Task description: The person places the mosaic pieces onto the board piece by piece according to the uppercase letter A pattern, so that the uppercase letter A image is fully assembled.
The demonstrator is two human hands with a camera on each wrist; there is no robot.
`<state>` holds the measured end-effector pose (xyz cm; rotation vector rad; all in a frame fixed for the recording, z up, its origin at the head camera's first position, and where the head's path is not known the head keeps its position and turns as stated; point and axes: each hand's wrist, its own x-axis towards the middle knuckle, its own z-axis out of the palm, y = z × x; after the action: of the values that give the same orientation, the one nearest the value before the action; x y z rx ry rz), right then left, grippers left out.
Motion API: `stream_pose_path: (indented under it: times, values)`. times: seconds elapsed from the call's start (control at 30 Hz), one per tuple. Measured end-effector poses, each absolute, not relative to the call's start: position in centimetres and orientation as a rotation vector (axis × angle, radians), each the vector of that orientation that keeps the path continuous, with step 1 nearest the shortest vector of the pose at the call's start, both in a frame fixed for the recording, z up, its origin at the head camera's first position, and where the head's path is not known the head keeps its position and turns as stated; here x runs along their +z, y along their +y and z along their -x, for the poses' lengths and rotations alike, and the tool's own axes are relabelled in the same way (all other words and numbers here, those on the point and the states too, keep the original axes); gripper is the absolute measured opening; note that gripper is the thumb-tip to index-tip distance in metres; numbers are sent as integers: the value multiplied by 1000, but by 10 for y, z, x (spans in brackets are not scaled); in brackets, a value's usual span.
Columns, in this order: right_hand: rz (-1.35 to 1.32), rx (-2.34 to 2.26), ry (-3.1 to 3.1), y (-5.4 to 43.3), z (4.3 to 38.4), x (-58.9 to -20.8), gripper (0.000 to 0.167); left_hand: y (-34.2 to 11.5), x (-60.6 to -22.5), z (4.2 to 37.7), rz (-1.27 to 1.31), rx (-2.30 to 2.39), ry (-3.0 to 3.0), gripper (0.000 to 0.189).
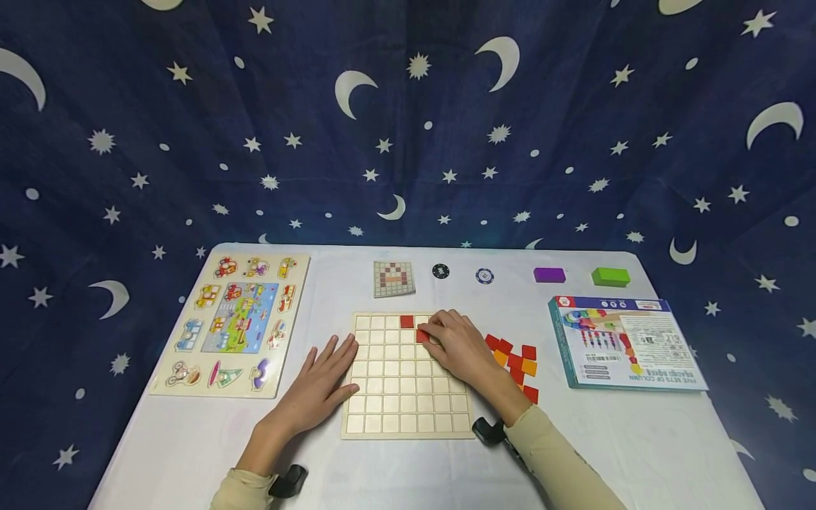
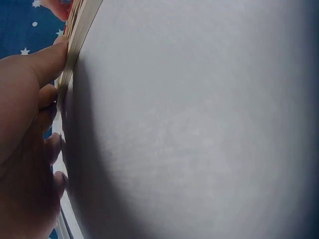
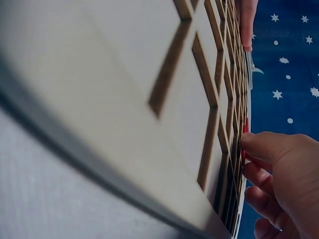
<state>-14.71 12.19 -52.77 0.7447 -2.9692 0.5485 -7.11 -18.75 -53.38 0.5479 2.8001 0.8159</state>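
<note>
A light wooden grid board (image 1: 408,404) lies flat on the white table. One red square tile (image 1: 406,322) sits in a cell of its top row. My right hand (image 1: 464,348) pinches another red tile (image 1: 422,336) between thumb and fingers, over the second row near the first tile; in the right wrist view the thumb (image 3: 264,145) presses on red at the board's surface. Along the board's left edge rests my left hand (image 1: 319,389), fingers extended, fingertips and thumb touching the rim. Loose red and orange tiles (image 1: 516,377) lie right of the board, partly behind my right forearm.
A small pattern card (image 1: 393,280) and two round chips, one black (image 1: 440,271) and one blue-white (image 1: 484,276), lie behind the board. Purple (image 1: 550,275) and green (image 1: 610,277) blocks stand back right, near a flat box (image 1: 627,347). A picture puzzle (image 1: 287,361) lies left.
</note>
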Motion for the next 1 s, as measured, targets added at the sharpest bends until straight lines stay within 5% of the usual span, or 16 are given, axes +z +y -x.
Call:
stream_pose_path:
  times: [0.6,1.0]
  values:
    - [-426,503,-3016,225,124,-524,41,-187,-534,72,-527,802,2800,77]
    - [-346,445,-2955,223,123,-530,38,-187,-537,71,-547,856,2819,76]
